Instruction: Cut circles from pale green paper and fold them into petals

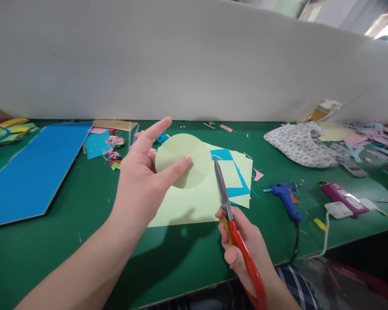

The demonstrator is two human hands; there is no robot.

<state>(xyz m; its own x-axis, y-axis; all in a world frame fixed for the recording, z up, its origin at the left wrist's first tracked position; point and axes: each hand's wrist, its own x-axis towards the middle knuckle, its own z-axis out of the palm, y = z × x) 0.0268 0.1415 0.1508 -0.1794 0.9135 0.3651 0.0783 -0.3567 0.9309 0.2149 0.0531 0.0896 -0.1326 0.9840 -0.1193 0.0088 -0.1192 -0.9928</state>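
Note:
Between thumb and fingers, my left hand (pixel 142 176) holds a pale green paper circle (pixel 200 161) above the table. In my right hand (pixel 242 237) is a pair of scissors (pixel 245 249) with red and yellow handles; the blades look closed and point up and away from me, just right of the circle. Beneath both hands lies a larger sheet of pale green paper (pixel 194 206). Blue paper offcuts (pixel 237 192) and smaller pale green pieces rest at its right end. The fingers behind the circle are partly hidden.
A blue board (pixel 35 172) lies on the green table at the left. Toward the right are a blue glue gun (pixel 286 198), a purple power strip (pixel 342 196) with cables, a patterned cloth (pixel 300 144) and paper scraps (pixel 365 137). A white partition (pixel 181 64) stands along the back.

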